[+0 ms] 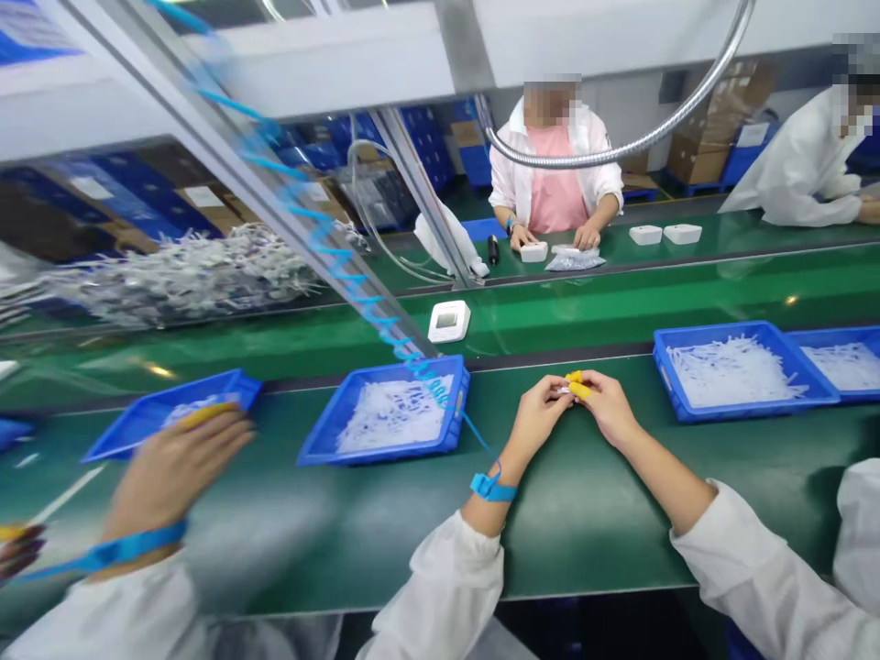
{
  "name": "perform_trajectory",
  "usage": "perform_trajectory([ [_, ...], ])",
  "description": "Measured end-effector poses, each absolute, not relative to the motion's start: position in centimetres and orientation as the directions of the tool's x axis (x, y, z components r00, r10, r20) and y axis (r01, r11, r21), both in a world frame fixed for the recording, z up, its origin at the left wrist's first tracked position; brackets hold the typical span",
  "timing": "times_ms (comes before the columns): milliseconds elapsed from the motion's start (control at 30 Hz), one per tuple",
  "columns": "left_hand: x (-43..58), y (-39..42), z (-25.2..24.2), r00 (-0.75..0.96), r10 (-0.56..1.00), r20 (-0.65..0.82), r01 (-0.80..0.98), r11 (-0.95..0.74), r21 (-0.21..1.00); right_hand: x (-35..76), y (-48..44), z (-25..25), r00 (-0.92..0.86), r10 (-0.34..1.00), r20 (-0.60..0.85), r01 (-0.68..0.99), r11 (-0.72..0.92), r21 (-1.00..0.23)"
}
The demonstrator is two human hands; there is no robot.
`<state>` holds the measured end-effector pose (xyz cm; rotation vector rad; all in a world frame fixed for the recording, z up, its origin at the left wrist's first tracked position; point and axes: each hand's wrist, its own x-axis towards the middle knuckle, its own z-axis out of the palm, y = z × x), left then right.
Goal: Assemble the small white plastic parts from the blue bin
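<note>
Two hands together: left hand (534,417) and right hand (611,411) both pinching one small white piece (564,390), too small to ID, above green bench (584,532), between left blue tray (385,453) and right blue tray (756,412).

held piece (564,390): white | finger covers (581,391): yellow | trays (756,410): blue | worktop (577,522): green

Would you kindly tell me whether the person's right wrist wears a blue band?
No, the right hand shows a bare wrist up to its white sleeve, while a blue band circles the wrist of the left hand.
</note>
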<state>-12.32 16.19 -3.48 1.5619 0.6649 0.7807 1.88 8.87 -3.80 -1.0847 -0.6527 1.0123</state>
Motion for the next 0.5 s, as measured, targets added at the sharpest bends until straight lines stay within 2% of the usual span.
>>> perform_trajectory([
  [167,-13.0,16.1,-3.6,0.657,0.754,-0.013,-0.054,0.065,0.996,1.5,8.5,-3.5,0.488,0.872,-0.036,-0.342,0.153,-0.927],
  [333,-13.2,16.1,-3.3,0.598,0.800,-0.042,-0.131,0.149,0.980,1.5,8.4,-2.7,0.520,0.850,-0.081,-0.482,0.213,-0.850],
  [500,-13.3,16.2,-3.1,0.588,0.804,-0.094,-0.167,0.234,0.958,1.5,8.3,-2.4,0.498,0.865,-0.061,-0.486,0.220,-0.846],
])
